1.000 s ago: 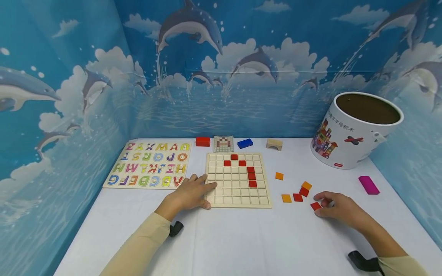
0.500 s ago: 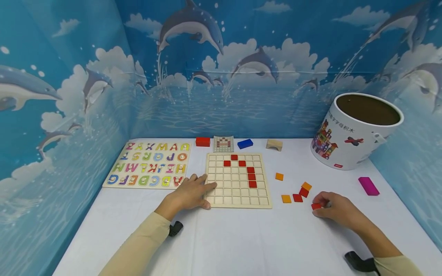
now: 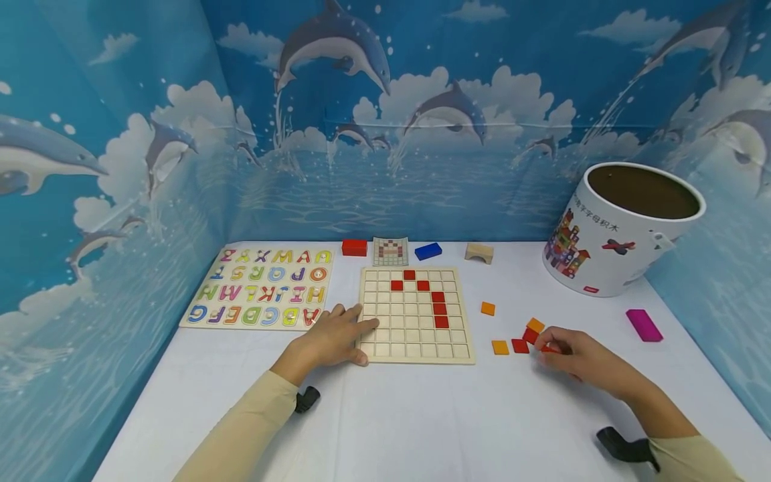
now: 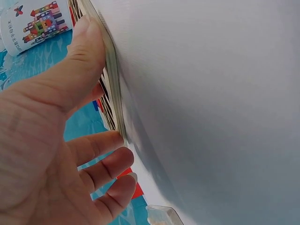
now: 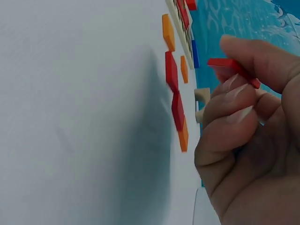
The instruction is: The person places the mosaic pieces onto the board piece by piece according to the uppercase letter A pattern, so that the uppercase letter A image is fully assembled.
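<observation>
In the head view, my left hand lies at the left side of a wooden grid board. Its index finger rests on the board, and the thumb touches the front edge. Several red tiles sit in cells at the board's top and right. My right hand pinches a red square tile between thumb and fingers, raised off the table in the right wrist view. A further sliver of red shows beneath that hand; I cannot tell whether it is a second tile. Loose red tiles and orange tiles lie left of it.
A wooden alphabet board lies left. Behind the grid board are a red block, a small pattern card, a blue block and a wooden arch. A white bucket and magenta block stand right.
My right hand has taken the red tile up from the table and moved slightly left towards the other loose tiles. The left hand and the grid board have stayed put.
</observation>
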Available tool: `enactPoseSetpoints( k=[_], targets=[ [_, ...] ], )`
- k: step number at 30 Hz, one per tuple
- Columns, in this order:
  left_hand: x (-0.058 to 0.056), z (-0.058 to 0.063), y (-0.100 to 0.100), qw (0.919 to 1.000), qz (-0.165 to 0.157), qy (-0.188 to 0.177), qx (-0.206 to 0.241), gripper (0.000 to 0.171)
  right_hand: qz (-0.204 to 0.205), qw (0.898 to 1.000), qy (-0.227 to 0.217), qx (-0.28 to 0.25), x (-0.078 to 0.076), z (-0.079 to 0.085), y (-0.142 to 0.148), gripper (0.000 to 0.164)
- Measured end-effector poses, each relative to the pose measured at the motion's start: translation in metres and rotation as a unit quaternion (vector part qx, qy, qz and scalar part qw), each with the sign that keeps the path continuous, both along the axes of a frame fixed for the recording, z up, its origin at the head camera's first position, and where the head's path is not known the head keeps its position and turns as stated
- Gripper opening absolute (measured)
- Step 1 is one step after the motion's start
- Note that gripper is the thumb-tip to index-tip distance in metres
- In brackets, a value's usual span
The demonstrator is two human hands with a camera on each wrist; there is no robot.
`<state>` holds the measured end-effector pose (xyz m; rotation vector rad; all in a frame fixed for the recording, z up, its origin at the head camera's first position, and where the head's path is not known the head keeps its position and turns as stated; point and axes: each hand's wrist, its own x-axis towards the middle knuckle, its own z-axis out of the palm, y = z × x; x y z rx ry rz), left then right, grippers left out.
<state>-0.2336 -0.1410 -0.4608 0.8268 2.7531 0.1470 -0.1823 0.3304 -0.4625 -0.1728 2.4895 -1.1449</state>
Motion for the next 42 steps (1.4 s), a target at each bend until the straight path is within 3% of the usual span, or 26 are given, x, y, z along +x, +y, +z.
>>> enactPoseSetpoints(
  k=[6,14,23,32,36,39,42],
  targets=[
    [0.001,0.000,0.000,1.0000,0.000,0.000,0.004,0.080,-0.024,0.997,-0.006,-0.068,-0.012,0.007,-0.012,0.048],
    [0.001,0.000,0.000,1.0000,0.001,0.000,0.002,0.080,-0.036,0.994,-0.009,-0.103,-0.034,0.017,-0.052,0.055],
    [0.003,0.003,0.002,0.9999,0.008,-0.008,0.003,0.079,-0.002,0.993,0.022,-0.118,-0.077,0.013,-0.128,0.043],
    [0.001,0.002,0.003,0.9999,0.010,-0.010,-0.010,0.080,-0.016,0.988,0.014,-0.153,-0.117,0.007,-0.208,0.033],
    [0.000,0.002,0.002,0.9998,0.011,-0.008,-0.017,0.080,0.003,0.994,0.021,-0.109,-0.127,0.002,-0.235,0.032],
    [0.000,0.002,0.002,0.9998,0.009,-0.006,-0.018,0.080,0.028,0.997,0.076,-0.014,-0.133,-0.002,-0.250,0.028],
    [0.000,0.002,0.002,0.9998,0.007,-0.002,-0.020,0.080,0.045,0.990,0.121,0.059,-0.137,-0.005,-0.259,0.026]
  ],
)
